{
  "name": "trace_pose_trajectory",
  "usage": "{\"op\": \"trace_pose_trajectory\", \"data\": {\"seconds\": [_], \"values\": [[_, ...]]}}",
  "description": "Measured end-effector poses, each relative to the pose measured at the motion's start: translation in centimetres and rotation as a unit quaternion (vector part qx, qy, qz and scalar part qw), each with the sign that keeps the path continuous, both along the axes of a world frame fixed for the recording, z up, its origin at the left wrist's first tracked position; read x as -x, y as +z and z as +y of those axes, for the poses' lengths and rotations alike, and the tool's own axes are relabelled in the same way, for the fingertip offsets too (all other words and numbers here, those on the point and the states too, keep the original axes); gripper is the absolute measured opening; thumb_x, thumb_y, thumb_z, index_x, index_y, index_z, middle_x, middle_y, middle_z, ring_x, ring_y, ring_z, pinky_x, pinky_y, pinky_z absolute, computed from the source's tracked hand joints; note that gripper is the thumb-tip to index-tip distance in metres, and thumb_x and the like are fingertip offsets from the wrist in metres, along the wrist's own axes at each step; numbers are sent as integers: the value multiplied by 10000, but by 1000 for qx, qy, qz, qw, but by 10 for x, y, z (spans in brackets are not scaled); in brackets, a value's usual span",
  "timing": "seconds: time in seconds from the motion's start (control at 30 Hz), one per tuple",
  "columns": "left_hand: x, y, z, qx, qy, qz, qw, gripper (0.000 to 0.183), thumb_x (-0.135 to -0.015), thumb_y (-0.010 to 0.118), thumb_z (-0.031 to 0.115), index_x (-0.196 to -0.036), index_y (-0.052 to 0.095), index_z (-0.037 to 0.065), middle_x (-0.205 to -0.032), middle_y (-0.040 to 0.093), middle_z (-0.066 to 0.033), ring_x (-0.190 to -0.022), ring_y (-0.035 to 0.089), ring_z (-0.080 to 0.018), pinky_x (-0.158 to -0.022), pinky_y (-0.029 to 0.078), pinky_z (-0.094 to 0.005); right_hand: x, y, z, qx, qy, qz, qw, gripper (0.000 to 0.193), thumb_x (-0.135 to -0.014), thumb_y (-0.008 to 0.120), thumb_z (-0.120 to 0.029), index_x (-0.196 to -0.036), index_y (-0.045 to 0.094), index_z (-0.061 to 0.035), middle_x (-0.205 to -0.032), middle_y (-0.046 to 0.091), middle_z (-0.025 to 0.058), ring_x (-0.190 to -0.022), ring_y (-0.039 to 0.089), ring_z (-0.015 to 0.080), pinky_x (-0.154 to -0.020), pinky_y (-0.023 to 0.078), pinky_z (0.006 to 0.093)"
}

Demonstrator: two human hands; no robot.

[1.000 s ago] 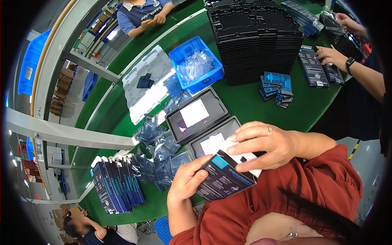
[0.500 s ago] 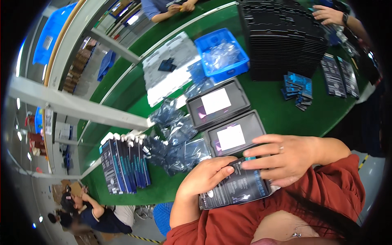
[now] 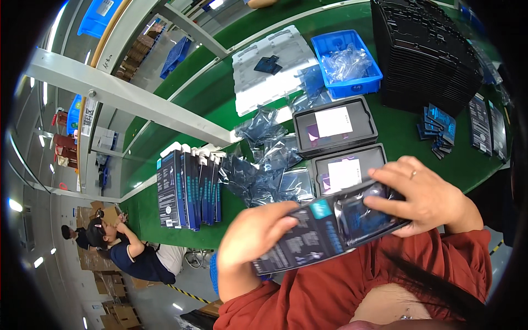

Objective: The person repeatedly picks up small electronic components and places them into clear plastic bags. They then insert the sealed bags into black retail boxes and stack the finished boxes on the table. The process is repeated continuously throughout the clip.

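My left hand (image 3: 254,234) is closed around a dark printed cardboard box (image 3: 300,245) with a teal corner, tilted in front of my chest. At the box's right end, a black plastic tray (image 3: 360,217) lies partly outside it, with a shiny dark bagged item in it. My right hand (image 3: 421,195) grips the tray's far end, thumb below and fingers over the top. Just beyond my hands sit two stacks of black trays, a near one (image 3: 322,170) and a farther one (image 3: 335,127), each with a white paper on top.
Upright dark boxes (image 3: 187,187) stand in a row at the left, beside crumpled antistatic bags (image 3: 258,176). Behind are a blue bin (image 3: 357,88) of clear bags, a pale foam sheet (image 3: 275,88) and a tall black tray stack (image 3: 429,60). Small blue cards (image 3: 440,126) lie right.
My right hand has moved right, away from the box, and the black tray with the bagged item now shows at the box's end. My head view has shifted, so the table things appear farther right.
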State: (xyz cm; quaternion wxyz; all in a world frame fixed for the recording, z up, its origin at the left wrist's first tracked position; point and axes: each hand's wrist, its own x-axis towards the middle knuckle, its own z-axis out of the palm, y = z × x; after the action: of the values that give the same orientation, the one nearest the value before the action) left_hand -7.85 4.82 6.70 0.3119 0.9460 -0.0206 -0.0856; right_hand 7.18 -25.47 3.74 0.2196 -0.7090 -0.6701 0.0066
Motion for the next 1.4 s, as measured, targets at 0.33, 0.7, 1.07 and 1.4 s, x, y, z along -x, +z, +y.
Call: {"op": "trace_pose_trajectory", "data": {"seconds": [0.33, 0.7, 1.07, 1.4], "values": [[67, 71, 202, -116, 443, -214, 863, 349, -987, 465, 163, -1265, 535, -36, -1113, 625, -103, -989, 558, -161, -916, 417, -282, -24, -24, -5, -94, -163, 61, 980, 823, -486, 833, -232, -1246, 557, -80, -1355, 457, 217, -1184, 477, 415, -974, 393, 477], [13, 50, 50, -135, 233, -377, 886, 343, -901, 584, 152, -1180, 587, -47, -1143, 616, -148, -1048, 582, -240, -944, 431, -359, -29, -19, 18, -71, -118, -9, 990, 754, -571, 824, -280, -1227, 536, -47, -1312, 463, 232, -1140, 506, 391, -953, 397, 478], [-75, -69, -15, -87, 153, -262, 949, 614, -812, 708, 163, -1355, 459, 22, -1186, 582, -146, -1026, 587, -240, -839, 478, -346, -70, -35, 69, -70, -115, -53, 989, 705, -572, 812, -268, -1201, 579, -50, -1328, 453, 231, -1204, 459, 386, -996, 376, 479], [-71, -73, -7, 58, 201, -306, 929, 391, -867, 656, 131, -1229, 578, 6, -1132, 608, -130, -990, 595, -197, -812, 485, -300, -38, -27, 47, -2, -29, -13, 1000, 652, -606, 806, -320, -1172, 606, -65, -1287, 475, 230, -1127, 503, 369, -930, 408, 462]]}}
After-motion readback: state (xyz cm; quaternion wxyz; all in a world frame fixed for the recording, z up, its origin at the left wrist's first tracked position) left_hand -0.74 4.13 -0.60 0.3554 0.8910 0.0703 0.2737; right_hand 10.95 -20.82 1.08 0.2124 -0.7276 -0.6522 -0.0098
